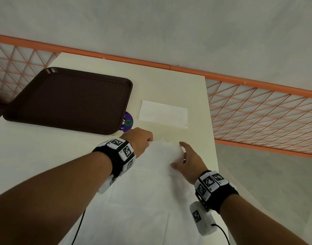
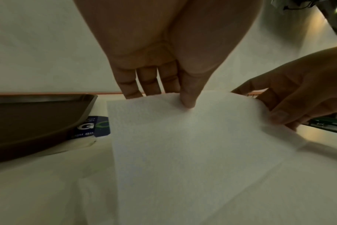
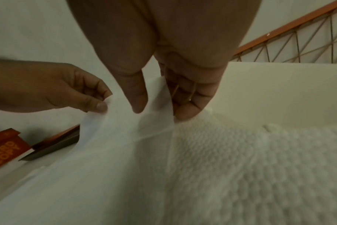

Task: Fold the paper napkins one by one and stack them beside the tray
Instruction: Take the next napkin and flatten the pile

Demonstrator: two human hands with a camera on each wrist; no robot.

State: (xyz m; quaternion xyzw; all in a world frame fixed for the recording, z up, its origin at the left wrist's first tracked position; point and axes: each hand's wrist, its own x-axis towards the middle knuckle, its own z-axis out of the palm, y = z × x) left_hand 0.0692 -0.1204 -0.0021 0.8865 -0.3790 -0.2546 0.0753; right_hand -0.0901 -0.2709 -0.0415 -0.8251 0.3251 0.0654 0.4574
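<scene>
A large white paper napkin (image 1: 151,183) lies unfolded on the cream table, its far edge lifted by both hands. My left hand (image 1: 143,140) pinches the far left corner between thumb and fingers (image 2: 187,100). My right hand (image 1: 185,160) pinches the far right part of the same edge, thumb on top and fingers behind (image 3: 185,109). One folded napkin (image 1: 163,114) lies flat beyond the hands, to the right of the brown tray (image 1: 68,101). The lifted sheet (image 3: 125,137) shows in the right wrist view, over textured napkin paper (image 3: 240,159).
A round purple sticker (image 1: 127,122) peeks out from under the tray's right edge. The table's right edge (image 1: 211,129) runs close to my right hand. An orange lattice railing (image 1: 257,110) stands beyond it. An orange printed box (image 3: 6,147) lies at the far left.
</scene>
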